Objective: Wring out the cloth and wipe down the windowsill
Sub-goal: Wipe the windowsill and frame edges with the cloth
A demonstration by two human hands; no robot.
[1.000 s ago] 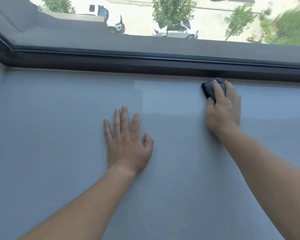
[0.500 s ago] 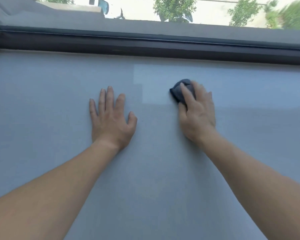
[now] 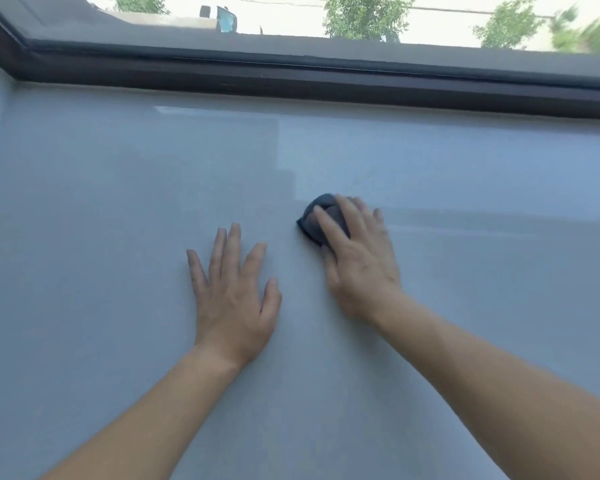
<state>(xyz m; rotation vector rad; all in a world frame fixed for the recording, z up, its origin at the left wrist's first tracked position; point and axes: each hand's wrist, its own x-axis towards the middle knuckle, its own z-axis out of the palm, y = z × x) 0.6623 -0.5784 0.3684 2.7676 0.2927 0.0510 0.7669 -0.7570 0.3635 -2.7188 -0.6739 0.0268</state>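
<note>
Your right hand (image 3: 361, 268) is pressing the small dark bunched cloth (image 3: 317, 216) onto the pale grey windowsill (image 3: 118, 202), well in front of the dark window frame (image 3: 291, 81). Its fingers (image 3: 347, 216) are lying almost straight over the cloth, not closing round it, so the wad may be slipping out if you are pushing fast. Your left hand (image 3: 234, 306), further from the frame, is resting open and flat and may be leaving prints. Most of the cloth is hidden under the palm, and the right fingertips are blurred.

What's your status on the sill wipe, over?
Left hand flat on the windowsill, holding nothing. Right hand presses the bunched dark cloth onto the sill. Only the left hand lies near the cloth, apart from it.
</note>
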